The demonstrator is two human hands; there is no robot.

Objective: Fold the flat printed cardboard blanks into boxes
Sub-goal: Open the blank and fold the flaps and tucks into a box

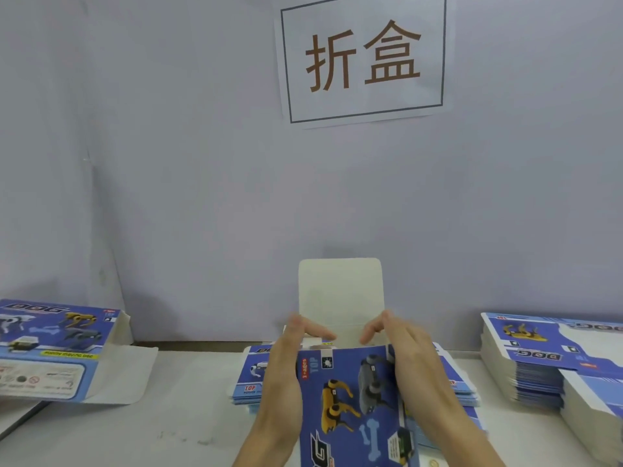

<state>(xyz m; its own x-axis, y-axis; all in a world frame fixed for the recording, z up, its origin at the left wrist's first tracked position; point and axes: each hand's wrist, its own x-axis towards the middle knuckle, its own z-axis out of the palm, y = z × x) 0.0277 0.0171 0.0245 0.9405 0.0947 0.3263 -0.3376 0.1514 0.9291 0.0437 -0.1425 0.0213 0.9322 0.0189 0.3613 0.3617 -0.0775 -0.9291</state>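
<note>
At 3 o'clock a tall stack of flat blanks (526,372) waits, so most of your job is still to do. At 9 o'clock one folded dog box (50,348) lies done, end open. At 6 o'clock, over a smaller blank pile (251,382), you hold the box you are making (350,399). Your left hand (286,369) and right hand (408,358) grip its sides, fingers curled onto the side flaps. Its white lid flap (340,294) stands up, not yet tucked.

Half-formed blue box (350,399), white flap (340,294) upright, above flat blanks (249,382).
</note>
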